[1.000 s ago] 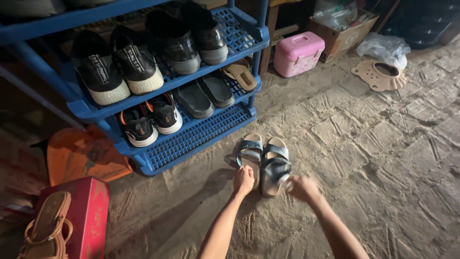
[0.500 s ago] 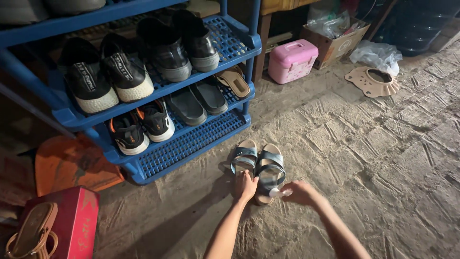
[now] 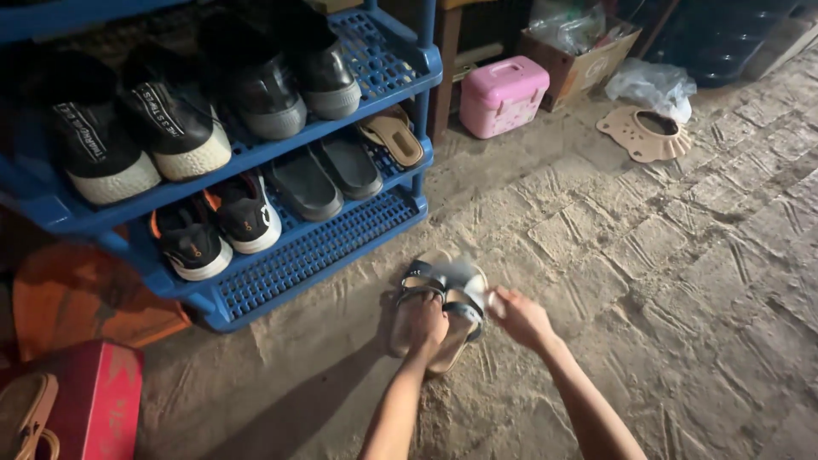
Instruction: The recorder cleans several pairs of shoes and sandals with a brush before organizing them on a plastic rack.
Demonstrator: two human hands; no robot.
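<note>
A pair of grey strapped sandals point(image 3: 447, 290) lies on the sandy stone floor just in front of the blue shoe rack point(image 3: 341, 243). My left hand point(image 3: 423, 325) presses down over the heel of the left sandal, fingers curled on it. My right hand point(image 3: 520, 317) grips the outer edge of the right sandal, which looks blurred and tilted against the left one. Both forearms reach in from the bottom of the view.
The rack holds black-and-white sneakers point(image 3: 141, 140), dark shoes point(image 3: 290, 85), black slippers point(image 3: 328, 170) and a tan sandal point(image 3: 394, 136). A pink case point(image 3: 503, 95), a cardboard box point(image 3: 579, 55) and a beige bear-shaped visor point(image 3: 645, 135) sit behind. A red box point(image 3: 98, 400) is at lower left.
The view has shifted closer and to the right. My right hand has closed onto the right sandal, which has moved against the left one. My left hand stays on the left sandal's heel.
</note>
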